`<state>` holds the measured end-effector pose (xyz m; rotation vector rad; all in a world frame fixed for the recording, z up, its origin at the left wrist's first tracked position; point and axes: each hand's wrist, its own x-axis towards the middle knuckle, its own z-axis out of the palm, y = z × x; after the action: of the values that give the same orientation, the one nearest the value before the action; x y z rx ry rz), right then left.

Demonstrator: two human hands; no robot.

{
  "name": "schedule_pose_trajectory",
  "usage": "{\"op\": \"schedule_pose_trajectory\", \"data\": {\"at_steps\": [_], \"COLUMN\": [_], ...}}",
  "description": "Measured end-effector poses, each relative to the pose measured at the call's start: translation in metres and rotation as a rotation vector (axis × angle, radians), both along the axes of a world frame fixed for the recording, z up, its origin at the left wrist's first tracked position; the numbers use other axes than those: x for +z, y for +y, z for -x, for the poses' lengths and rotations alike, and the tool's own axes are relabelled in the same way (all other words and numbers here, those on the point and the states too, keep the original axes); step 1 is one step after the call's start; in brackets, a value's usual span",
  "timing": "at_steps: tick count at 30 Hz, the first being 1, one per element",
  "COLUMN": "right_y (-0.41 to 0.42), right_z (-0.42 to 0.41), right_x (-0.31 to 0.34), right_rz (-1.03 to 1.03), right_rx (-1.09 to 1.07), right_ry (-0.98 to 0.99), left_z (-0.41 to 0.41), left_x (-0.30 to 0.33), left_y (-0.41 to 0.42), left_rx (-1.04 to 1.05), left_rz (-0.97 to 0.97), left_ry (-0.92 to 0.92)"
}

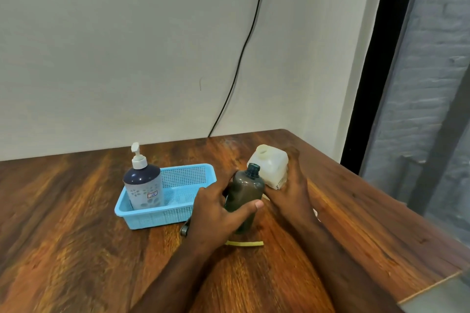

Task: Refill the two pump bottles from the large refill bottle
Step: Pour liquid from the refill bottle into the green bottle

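My left hand [216, 213] grips a dark, translucent bottle [245, 190] with its neck open and no pump on it, standing upright on the table. Just right of it my right hand [292, 185] holds the large whitish refill bottle [270, 165], whose round mouth is uncapped and tilted toward the dark bottle. A second pump bottle [143, 180], dark blue on top with a white pump head, stands in the left end of a light blue basket [162, 213].
A dark pump part [185, 229] lies on the wooden table [76, 223] by my left wrist. A yellow strip [244, 243] lies in front of the dark bottle. The wall with a black cable [241, 58] is behind; the table's edge runs along the right.
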<state>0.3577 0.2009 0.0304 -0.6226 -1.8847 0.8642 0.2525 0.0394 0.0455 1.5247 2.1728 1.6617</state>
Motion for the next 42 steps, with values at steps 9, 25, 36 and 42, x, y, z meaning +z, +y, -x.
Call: {"op": "schedule_pose_trajectory", "data": {"at_steps": [9, 25, 36, 42], "right_y": [0.004, 0.003, 0.0, -0.001], "right_z": [-0.002, -0.009, -0.01, -0.01], "right_x": [-0.01, -0.009, -0.004, -0.001], "right_rz": [-0.071, -0.275, -0.313, -0.329], "right_rx": [-0.04, -0.158, -0.188, -0.207], "right_ry": [-0.1, -0.205, -0.217, -0.251], "left_z": [0.009, 0.023, 0.021, 0.023], "left_x": [-0.005, -0.012, -0.007, -0.005], "left_y": [0.001, -0.002, -0.005, -0.006], "left_rx": [-0.022, 0.022, 0.04, 0.018], "left_rz": [0.059, 0.101, 0.145, 0.152], "left_ry": [-0.101, -0.112, -0.092, -0.093]}}
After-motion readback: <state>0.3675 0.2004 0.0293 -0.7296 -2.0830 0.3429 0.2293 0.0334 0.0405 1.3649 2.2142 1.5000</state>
